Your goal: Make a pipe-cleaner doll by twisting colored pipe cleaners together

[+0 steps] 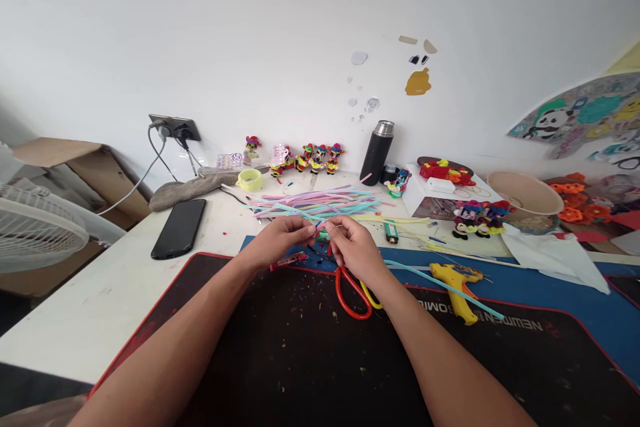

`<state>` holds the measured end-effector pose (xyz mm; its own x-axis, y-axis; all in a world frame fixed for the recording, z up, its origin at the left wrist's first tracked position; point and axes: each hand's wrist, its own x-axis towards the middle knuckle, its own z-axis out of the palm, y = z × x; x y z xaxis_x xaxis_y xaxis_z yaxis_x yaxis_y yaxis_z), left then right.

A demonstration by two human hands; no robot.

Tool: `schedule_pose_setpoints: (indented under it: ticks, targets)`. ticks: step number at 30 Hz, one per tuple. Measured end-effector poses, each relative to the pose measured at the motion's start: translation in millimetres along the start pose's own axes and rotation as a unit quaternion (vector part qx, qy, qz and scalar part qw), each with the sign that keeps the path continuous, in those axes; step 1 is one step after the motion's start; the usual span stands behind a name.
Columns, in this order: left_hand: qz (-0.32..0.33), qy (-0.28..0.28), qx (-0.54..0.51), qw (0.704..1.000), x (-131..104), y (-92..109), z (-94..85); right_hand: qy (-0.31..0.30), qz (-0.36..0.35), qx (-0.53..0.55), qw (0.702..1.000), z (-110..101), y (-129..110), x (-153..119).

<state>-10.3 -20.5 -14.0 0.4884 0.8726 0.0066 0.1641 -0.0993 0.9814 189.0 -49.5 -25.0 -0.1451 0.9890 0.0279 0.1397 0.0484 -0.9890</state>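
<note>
My left hand (285, 239) and my right hand (354, 245) meet above the far edge of the black mat, thumbs and forefingers pinched. Between their fingertips is a small pink and light-blue piece of pipe cleaner (321, 224), its exact shape mostly covered. Beneath my right hand lie scissors with red handles (354, 307), partly hidden. A light-blue pipe cleaner (445, 285) runs out to the right past my right wrist. Just beyond my hands is a loose heap of pink, purple and blue pipe cleaners (320, 201). A small red-labelled item (289, 261) lies below my left hand.
A yellow glue gun (457, 287) lies on the mat (310, 360) at right. Further left are a phone (179, 229) and a fan (43, 227). Along the wall stand a yellow tape roll (249, 179), several small figures (317, 160), a black flask (377, 153) and a beige bowl (525, 192).
</note>
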Motion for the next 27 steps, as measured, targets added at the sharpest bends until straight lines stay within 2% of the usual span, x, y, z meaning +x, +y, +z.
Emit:
schedule_pose_setpoints:
  ticks: [11,16,21,27]
  targets:
    - [-0.027,-0.028,-0.040,0.998,-1.5,1.9,4.2,-0.022,0.007,0.050,0.998,0.3,-7.8,-2.2]
    - [-0.032,-0.040,-0.114,0.992,-0.7,-1.0,7.8,-0.024,0.006,0.059,0.998,0.3,-8.3,-1.5]
    - [-0.053,0.002,-0.192,0.980,1.2,-3.3,10.9,-0.034,0.001,0.042,0.999,2.2,-5.5,-1.8]
    - [-0.027,0.004,-0.170,0.985,1.1,-1.9,11.0,-0.037,0.001,0.028,0.999,3.1,-5.7,-3.8]
